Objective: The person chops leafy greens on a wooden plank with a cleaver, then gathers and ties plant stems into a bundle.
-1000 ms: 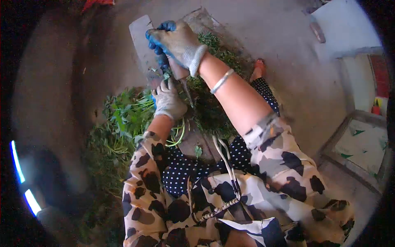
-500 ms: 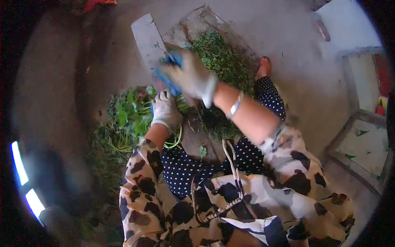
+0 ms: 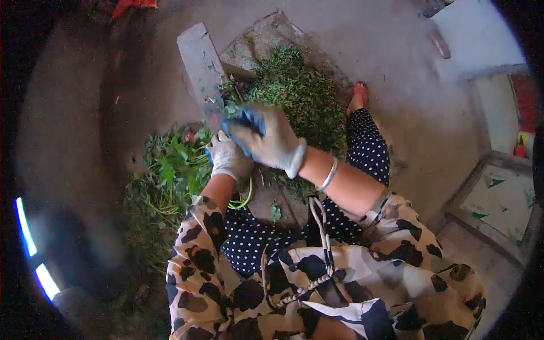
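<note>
My left hand [image 3: 229,157], in a pale glove with blue on the palm side, is closed over a bundle of leafy green stems [image 3: 178,164] on a long board [image 3: 199,54]. The leaves spread out to its left, and a pale stem curves below the wrist. Just right of it and partly over it, my right hand [image 3: 263,136] wears a similar glove. Its fingers are curled and blurred, and what they hold is hidden. Cut leaf bits lie on the board beyond both hands.
A heap of chopped greens [image 3: 297,93] lies right of the board on a worn sheet [image 3: 263,31]. More greens [image 3: 141,226] cover the floor at left. My legs in dotted trousers [image 3: 368,144] flank the board. A framed panel [image 3: 498,198] lies at right.
My right hand has come down from high over the board, toward me and slightly right, beside my left hand. My left hand has stayed on the stems, shifting slightly.
</note>
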A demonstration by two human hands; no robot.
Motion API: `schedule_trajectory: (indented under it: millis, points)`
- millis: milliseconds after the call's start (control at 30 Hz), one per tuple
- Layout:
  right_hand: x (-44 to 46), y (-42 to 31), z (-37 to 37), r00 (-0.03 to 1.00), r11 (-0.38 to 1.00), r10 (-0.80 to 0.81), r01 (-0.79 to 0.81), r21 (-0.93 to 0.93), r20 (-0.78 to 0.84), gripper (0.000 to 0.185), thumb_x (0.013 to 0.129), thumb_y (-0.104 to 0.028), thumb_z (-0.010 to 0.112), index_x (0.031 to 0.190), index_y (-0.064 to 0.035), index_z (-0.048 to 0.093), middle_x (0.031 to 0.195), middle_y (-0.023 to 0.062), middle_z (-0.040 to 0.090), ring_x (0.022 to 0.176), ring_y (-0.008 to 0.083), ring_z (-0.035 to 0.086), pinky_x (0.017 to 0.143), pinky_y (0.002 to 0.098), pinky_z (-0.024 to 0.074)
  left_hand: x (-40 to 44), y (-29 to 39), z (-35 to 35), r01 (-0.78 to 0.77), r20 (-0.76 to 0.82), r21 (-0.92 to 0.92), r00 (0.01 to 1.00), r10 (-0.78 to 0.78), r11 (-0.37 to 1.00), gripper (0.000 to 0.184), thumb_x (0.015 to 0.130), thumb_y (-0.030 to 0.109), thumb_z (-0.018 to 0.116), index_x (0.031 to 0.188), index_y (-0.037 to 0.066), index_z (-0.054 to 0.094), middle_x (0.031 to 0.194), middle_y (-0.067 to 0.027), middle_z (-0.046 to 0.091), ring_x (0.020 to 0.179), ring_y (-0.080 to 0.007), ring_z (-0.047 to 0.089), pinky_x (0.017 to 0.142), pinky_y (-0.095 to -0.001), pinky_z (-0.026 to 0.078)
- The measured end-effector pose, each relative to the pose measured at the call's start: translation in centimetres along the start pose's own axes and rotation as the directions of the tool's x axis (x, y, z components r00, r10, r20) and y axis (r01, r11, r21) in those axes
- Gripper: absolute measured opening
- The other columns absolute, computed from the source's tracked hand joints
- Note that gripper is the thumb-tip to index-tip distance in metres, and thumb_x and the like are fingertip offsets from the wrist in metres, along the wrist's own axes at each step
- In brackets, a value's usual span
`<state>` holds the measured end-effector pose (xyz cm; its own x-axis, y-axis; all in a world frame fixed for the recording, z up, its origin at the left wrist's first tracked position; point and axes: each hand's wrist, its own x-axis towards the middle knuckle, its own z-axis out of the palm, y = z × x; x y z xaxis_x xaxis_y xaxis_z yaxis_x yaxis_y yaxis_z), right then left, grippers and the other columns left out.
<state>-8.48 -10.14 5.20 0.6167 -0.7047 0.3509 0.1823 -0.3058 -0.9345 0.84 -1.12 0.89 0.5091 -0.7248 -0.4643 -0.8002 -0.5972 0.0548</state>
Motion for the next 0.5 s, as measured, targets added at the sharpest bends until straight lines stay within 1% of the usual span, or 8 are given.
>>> schedule_trajectory:
  millis: [100, 133, 167, 233, 333, 400, 433, 500]
  points:
    - [8.8, 1.5, -1.1, 0.898, 0.909, 0.417, -0.417, -0.032, 0.138, 0.018, 0.079, -0.021, 0.063, 0.08, -0.0034, 0.061, 0.062, 0.0051, 0.058, 0.057, 0.0123, 0.055, 0.054, 0.0298, 0.0458, -0.9, 0.9, 0.6, 0.021, 0.005, 0.144, 1.0, -0.021, 0.989, 0.086, 0.058, 0.032, 0.069, 0.128, 0.001, 0.029, 0.117, -0.0186, 0.041, 0.115, -0.0355, 0.036, 0.098, -0.0484, 0.026]
    - [13.3, 4.2, -0.6, 0.961, 0.963, 0.124, -0.056, -0.264, 0.247, 0.018, 0.078, -0.023, 0.063, 0.079, -0.0057, 0.06, 0.064, 0.0036, 0.057, 0.059, 0.0124, 0.056, 0.056, 0.0319, 0.0472, -0.9, 1.3, 0.1, 0.035, -0.011, 0.151, 0.999, -0.034, 0.988, 0.087, 0.057, 0.03, 0.068, 0.129, 0.001, 0.029, 0.117, -0.0185, 0.041, 0.115, -0.0353, 0.036, 0.098, -0.0484, 0.026]
    - [16.9, 7.3, 0.8, 0.924, 0.98, 0.038, -0.109, 0.167, 0.38, 0.022, 0.081, -0.029, 0.059, 0.081, -0.0069, 0.059, 0.065, 0.0037, 0.056, 0.061, 0.0136, 0.058, 0.058, 0.0331, 0.0484, -0.6, 1.0, 0.0, 0.015, 0.018, 0.19, 1.0, -0.019, 0.982, 0.086, 0.057, 0.028, 0.068, 0.129, 0.001, 0.028, 0.117, -0.0183, 0.042, 0.115, -0.0349, 0.038, 0.097, -0.0485, 0.028]
    - [21.7, 8.6, 1.6, 0.8, 0.748, 0.23, -0.51, 0.426, 0.554, 0.033, 0.08, -0.036, 0.053, 0.08, -0.0038, 0.062, 0.067, 0.0135, 0.061, 0.064, 0.0234, 0.062, 0.064, 0.0366, 0.048, 0.3, 1.2, -1.0, 0.003, 0.067, 0.199, 0.998, -0.016, 0.98, 0.085, 0.057, 0.027, 0.068, 0.128, 0.001, 0.029, 0.117, -0.0182, 0.042, 0.114, -0.0348, 0.038, 0.096, -0.0484, 0.03]
    - [15.1, 5.2, -0.2, 0.844, 0.816, 0.262, -0.453, 0.359, 0.468, 0.034, 0.08, -0.036, 0.053, 0.087, -0.0032, 0.06, 0.074, 0.015, 0.062, 0.071, 0.0249, 0.062, 0.069, 0.0379, 0.0474, 1.0, 1.1, -1.4, -0.023, 0.147, 0.164, 0.989, -0.002, 0.986, 0.08, 0.056, 0.024, 0.068, 0.124, 0.001, 0.033, 0.116, -0.0178, 0.043, 0.112, -0.0348, 0.04, 0.092, -0.0482, 0.035]
    - [7.0, 1.9, -2.6, 0.854, 0.6, 0.354, -0.52, 0.608, 0.381, 0.036, 0.08, -0.036, 0.053, 0.092, -0.0028, 0.059, 0.078, 0.016, 0.062, 0.076, 0.0259, 0.062, 0.072, 0.0388, 0.0471, 1.1, 1.0, -1.1, -0.002, 0.081, 0.117, 0.997, -0.007, 0.993, 0.073, 0.056, 0.024, 0.069, 0.119, 0.001, 0.039, 0.115, -0.0179, 0.043, 0.111, -0.0344, 0.041, 0.091, -0.0477, 0.035]
    - [6.9, 1.0, -0.6, 0.813, 0.813, 0.576, -0.561, -0.154, 0.081, 0.037, 0.08, -0.035, 0.056, 0.097, -0.0025, 0.056, 0.09, 0.0164, 0.061, 0.086, 0.0279, 0.06, 0.074, 0.04, 0.0463, 0.6, 1.4, -1.6, 0.037, 0.122, 0.101, 0.991, -0.049, 0.994, 0.074, 0.057, 0.027, 0.07, 0.119, 0.001, 0.041, 0.117, -0.0181, 0.042, 0.113, -0.034, 0.039, 0.094, -0.0471, 0.033]
    - [0.7, -0.2, -1.6, 0.929, 0.935, 0.342, -0.351, 0.044, 0.14, 0.029, 0.079, -0.021, 0.062, 0.099, -0.0006, 0.057, 0.083, 0.0049, 0.062, 0.075, 0.0096, 0.058, 0.065, 0.0268, 0.048, 0.4, 1.0, -1.5, 0.039, 0.13, 0.106, 0.99, -0.052, 0.994, 0.078, 0.057, 0.03, 0.07, 0.122, 0.002, 0.038, 0.118, -0.0182, 0.041, 0.115, -0.0341, 0.037, 0.096, -0.0473, 0.03]
